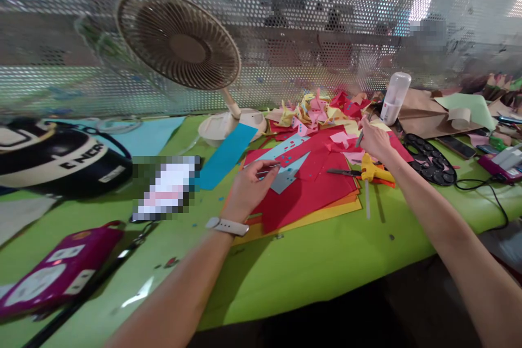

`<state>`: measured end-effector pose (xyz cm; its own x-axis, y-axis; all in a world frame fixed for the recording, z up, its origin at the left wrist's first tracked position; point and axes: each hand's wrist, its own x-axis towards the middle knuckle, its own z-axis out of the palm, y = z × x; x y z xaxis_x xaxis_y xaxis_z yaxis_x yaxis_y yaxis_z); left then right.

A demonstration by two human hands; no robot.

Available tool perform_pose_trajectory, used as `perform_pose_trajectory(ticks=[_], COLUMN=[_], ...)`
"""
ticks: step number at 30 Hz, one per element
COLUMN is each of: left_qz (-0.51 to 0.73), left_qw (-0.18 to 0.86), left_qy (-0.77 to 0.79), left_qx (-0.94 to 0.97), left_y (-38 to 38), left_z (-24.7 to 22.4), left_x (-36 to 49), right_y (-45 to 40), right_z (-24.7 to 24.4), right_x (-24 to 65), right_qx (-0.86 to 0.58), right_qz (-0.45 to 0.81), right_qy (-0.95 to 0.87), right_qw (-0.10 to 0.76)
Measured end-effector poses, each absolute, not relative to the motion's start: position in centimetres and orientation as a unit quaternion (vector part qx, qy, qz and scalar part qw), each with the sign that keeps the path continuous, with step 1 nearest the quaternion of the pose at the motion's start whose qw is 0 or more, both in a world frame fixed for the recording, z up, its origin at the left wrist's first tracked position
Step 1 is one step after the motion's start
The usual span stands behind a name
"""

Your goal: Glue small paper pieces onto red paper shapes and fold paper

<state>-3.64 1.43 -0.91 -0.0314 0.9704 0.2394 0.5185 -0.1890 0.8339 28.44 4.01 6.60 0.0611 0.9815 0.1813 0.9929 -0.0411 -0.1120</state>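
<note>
My left hand (pixel 253 185), with a white watch band on the wrist, hovers over the stack of coloured paper. Its thumb and fingers come together in a pinch; whatever lies between them is too small to make out. Under and beside it are red paper (pixel 281 212) and light-blue paper (pixel 281 179) scattered with tiny red and blue cut bits. Farther right, my right hand (pixel 375 136) is closed around a slim grey tool (pixel 359 138), its kind unclear, near pink paper scraps (pixel 342 138). Scissors (pixel 342 172) and a yellow glue gun (pixel 373 169) lie below that hand.
A desk fan (pixel 187 48) stands at the back before a perforated metal screen. Folded paper pieces (pixel 316 109) pile behind the sheets, beside a clear bottle (pixel 395 99). A black palette (pixel 430 160) lies right; a purple power strip (pixel 61 266) and a blurred-out phone (pixel 167 187) lie left.
</note>
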Motion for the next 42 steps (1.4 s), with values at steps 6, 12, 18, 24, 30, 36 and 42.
perform_pose_trajectory(ticks=[6,12,18,24,30,36,42], left_qz=[0.446,0.435,0.448,0.439,0.435,0.440,0.439], left_qw=[0.255,0.258,0.269,0.260,0.270,0.270,0.267], left_qy=[0.553,0.551,0.543,0.547,0.548,0.549,0.551], left_qx=[0.656,0.664,0.657,0.663,0.662,0.657,0.658], left_y=[1.4,1.5,1.5,1.3,1.3,1.1,1.2], left_z=[-1.2,-1.2,-1.2,-0.9,-0.7,-0.5,-0.9], left_x=[-3.4,-3.2,-3.1,-3.0,-3.1,-2.9,-3.0], right_y=[4.4,5.2,5.2,3.7,2.8,5.2,6.1], right_z=[6.0,5.9,7.2,8.0,8.2,7.0,6.7], right_x=[29.1,30.1,28.8,27.8,27.5,28.1,29.4], right_qx=[-0.729,-0.693,-0.599,-0.490,-0.479,-0.545,-0.522], right_qz=[-0.043,-0.013,0.202,0.518,0.550,0.455,0.394], right_qy=[-0.675,-0.704,-0.643,-0.585,-0.671,-0.511,-0.428], right_qw=[0.103,0.156,0.432,0.386,0.134,0.484,0.624])
